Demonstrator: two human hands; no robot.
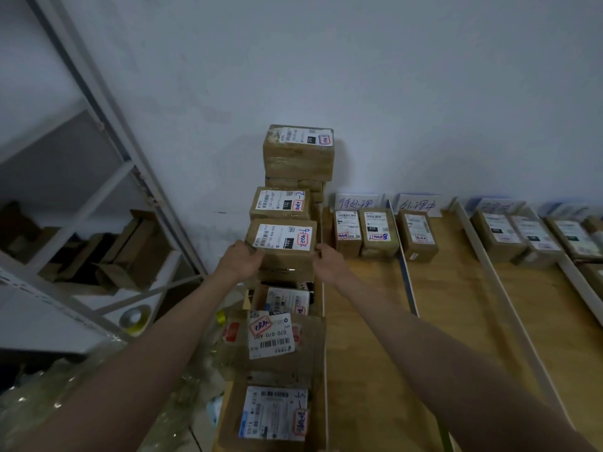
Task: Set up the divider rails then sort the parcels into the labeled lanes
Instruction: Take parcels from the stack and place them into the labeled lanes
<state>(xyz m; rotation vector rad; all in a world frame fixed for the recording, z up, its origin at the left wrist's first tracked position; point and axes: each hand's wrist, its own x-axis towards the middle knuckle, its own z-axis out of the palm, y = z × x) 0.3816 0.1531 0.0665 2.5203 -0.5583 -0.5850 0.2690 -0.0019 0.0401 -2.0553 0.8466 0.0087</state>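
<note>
A brown cardboard parcel (283,244) with a white shipping label and a red-framed sticker stands on a stack at the table's left edge. My left hand (240,260) grips its left side and my right hand (329,260) grips its right side. Behind it are more labelled parcels (280,203), with the tallest one (298,153) against the wall. Other parcels (275,337) lie nearer to me in the same column. On the wooden table (368,321), white divider rails (406,278) (504,288) separate lanes with handwritten label cards (357,201) (417,203) at the wall. Several parcels (380,231) stand in those lanes.
A grey metal shelf rack (107,132) holding flattened cardboard stands at the left. A roll of tape (135,319) lies on its lower shelf. Clear plastic wrapping (182,386) lies on the floor between the rack and the table.
</note>
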